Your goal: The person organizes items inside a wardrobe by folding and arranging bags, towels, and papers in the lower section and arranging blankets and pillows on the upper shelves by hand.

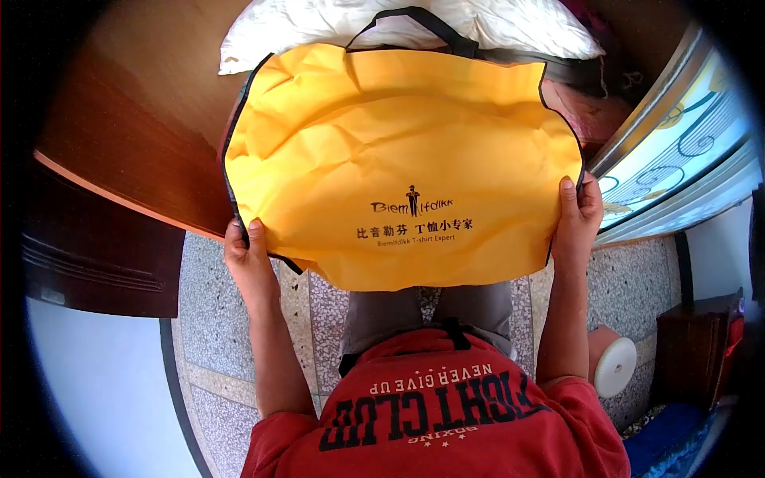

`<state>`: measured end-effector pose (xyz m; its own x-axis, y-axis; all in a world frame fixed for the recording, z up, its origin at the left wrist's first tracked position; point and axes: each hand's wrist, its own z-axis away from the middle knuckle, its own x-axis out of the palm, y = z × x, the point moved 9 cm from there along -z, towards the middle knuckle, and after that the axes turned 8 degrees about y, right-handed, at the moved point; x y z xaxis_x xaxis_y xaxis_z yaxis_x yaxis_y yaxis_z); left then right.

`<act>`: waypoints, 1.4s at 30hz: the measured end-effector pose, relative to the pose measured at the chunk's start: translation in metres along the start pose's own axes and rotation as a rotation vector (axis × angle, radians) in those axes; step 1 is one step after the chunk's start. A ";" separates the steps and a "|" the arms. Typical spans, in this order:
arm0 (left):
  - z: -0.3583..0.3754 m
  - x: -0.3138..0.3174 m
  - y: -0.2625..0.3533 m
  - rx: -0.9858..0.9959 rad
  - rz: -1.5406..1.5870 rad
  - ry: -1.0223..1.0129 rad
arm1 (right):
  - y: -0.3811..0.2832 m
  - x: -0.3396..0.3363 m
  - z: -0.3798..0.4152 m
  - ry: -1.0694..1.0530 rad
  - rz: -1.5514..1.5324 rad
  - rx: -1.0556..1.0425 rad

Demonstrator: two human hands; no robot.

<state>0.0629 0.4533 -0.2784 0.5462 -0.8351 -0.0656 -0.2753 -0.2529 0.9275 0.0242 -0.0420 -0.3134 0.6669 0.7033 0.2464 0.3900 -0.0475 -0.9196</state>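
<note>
A yellow fabric bag [398,143] with black edging and a black handle spreads out in front of me, its printed side facing me. The dark lettering and a small figure sit low on that side. My left hand [249,248] grips the bag's lower left edge, thumb on the front. At the right edge, slightly higher, my right hand [577,213] holds the bag the same way. Both hands' other fingers are mostly hidden behind the fabric. The black handle [414,17] stands up from the top edge.
Behind the bag lies a white cushion-like cloth [526,28] on a brown wooden surface [151,119]. A patterned, light blue panel [685,135] stands at the right. Below are a speckled floor [215,319], a round white-topped object [615,367] and a dark wooden cabinet [692,350].
</note>
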 end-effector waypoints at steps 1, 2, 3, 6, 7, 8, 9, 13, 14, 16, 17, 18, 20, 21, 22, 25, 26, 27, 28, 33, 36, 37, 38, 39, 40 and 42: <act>-0.001 -0.001 -0.002 -0.001 0.001 -0.001 | -0.001 0.000 0.000 -0.004 0.006 -0.003; -0.001 0.000 -0.005 -0.010 0.021 -0.024 | -0.001 0.001 0.000 -0.007 0.011 -0.007; -0.001 0.001 -0.008 -0.020 0.040 -0.047 | -0.001 0.001 0.000 -0.006 0.012 -0.007; -0.002 0.002 -0.009 -0.038 0.049 -0.067 | 0.001 0.000 0.000 0.000 -0.004 0.000; -0.001 0.003 -0.008 -0.039 0.049 -0.069 | 0.003 0.000 0.000 -0.001 -0.013 0.003; 0.001 0.006 -0.004 -0.032 0.047 -0.086 | 0.004 -0.001 0.000 -0.002 -0.021 0.007; 0.001 0.008 -0.001 -0.024 0.045 -0.102 | 0.004 -0.001 0.000 -0.001 -0.020 0.007; -0.004 0.010 0.000 -0.018 0.064 -0.128 | 0.003 -0.001 0.001 -0.004 -0.010 -0.006; -0.007 0.010 -0.002 -0.021 0.072 -0.137 | 0.002 -0.001 0.001 -0.001 0.014 -0.012; -0.011 0.014 -0.001 -0.022 0.082 -0.145 | 0.002 -0.003 0.001 -0.009 0.021 -0.004; -0.012 0.018 0.004 -0.004 0.072 -0.160 | 0.003 -0.003 0.000 -0.015 0.026 0.001; -0.014 0.023 0.009 0.019 0.066 -0.174 | 0.004 -0.006 -0.001 -0.015 0.018 -0.009; -0.019 0.029 0.010 0.003 0.100 -0.196 | 0.011 -0.007 0.000 -0.080 0.021 0.039; -0.021 0.033 0.009 -0.025 0.125 -0.223 | 0.012 -0.007 0.001 -0.111 0.041 0.064; -0.022 0.035 0.010 -0.016 0.130 -0.221 | 0.012 -0.011 0.002 -0.111 0.035 0.056; -0.026 0.045 0.008 0.013 0.039 -0.233 | 0.034 -0.015 0.009 -0.239 0.084 0.188; -0.026 0.046 0.010 0.020 0.044 -0.237 | 0.036 -0.019 0.010 -0.233 0.081 0.181; -0.023 0.049 0.011 -0.002 -0.033 -0.252 | 0.041 -0.017 0.014 -0.299 0.072 0.206; -0.020 0.053 0.010 -0.023 -0.109 -0.272 | 0.045 -0.017 0.019 -0.359 0.067 0.230; -0.016 0.053 -0.014 -0.063 -0.099 -0.337 | 0.047 -0.014 0.039 -0.517 -0.033 0.360; -0.007 0.056 -0.022 -0.132 0.015 -0.367 | 0.048 -0.019 0.037 -0.450 -0.118 0.375; -0.003 0.057 -0.022 -0.166 0.035 -0.369 | 0.045 -0.023 0.034 -0.384 -0.140 0.349; -0.001 0.055 -0.023 -0.199 0.054 -0.368 | 0.044 -0.027 0.031 -0.321 -0.163 0.324; 0.003 0.052 -0.026 -0.270 0.027 -0.402 | 0.047 -0.028 0.030 -0.369 -0.046 0.288; 0.004 0.051 -0.026 -0.272 0.025 -0.398 | 0.048 -0.032 0.030 -0.373 -0.047 0.291; 0.016 0.057 -0.022 -0.269 0.113 -0.496 | 0.051 -0.030 0.035 -0.402 -0.077 0.363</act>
<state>0.0877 0.4040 -0.3085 0.0712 -0.9953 -0.0651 -0.0637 -0.0696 0.9955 0.0015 -0.0408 -0.3787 0.3218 0.9143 0.2460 0.1360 0.2125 -0.9677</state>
